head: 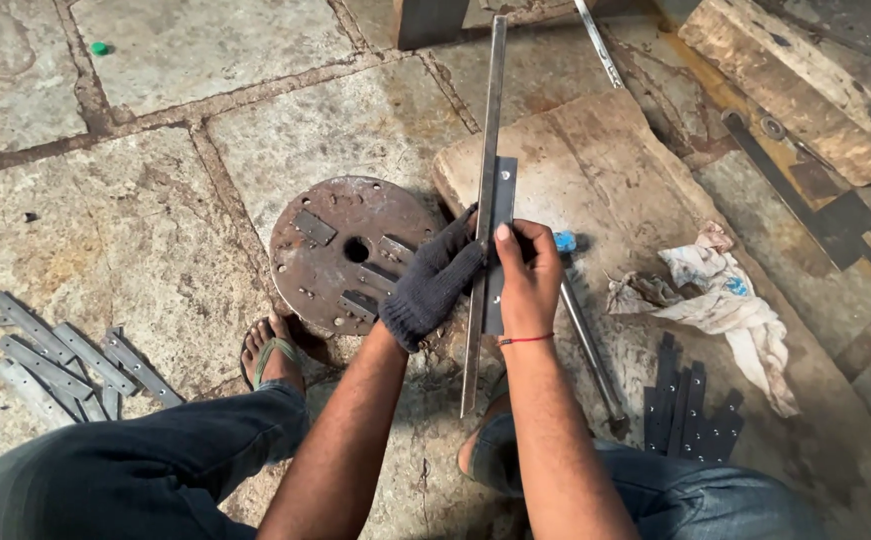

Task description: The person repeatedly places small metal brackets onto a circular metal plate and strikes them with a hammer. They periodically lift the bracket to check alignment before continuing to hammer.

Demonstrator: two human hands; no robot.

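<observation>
— What colours show at the centre of the frame?
— A dark grey knit glove on the left hand, a red thread round the right wrist, and a dull grey steel bar.
— And round about?
— A rust-brown round plate centre left, a white rag with blue marks at right, black strips at lower right, a green cap at upper left, blue-grey jeans along the bottom.
</observation>
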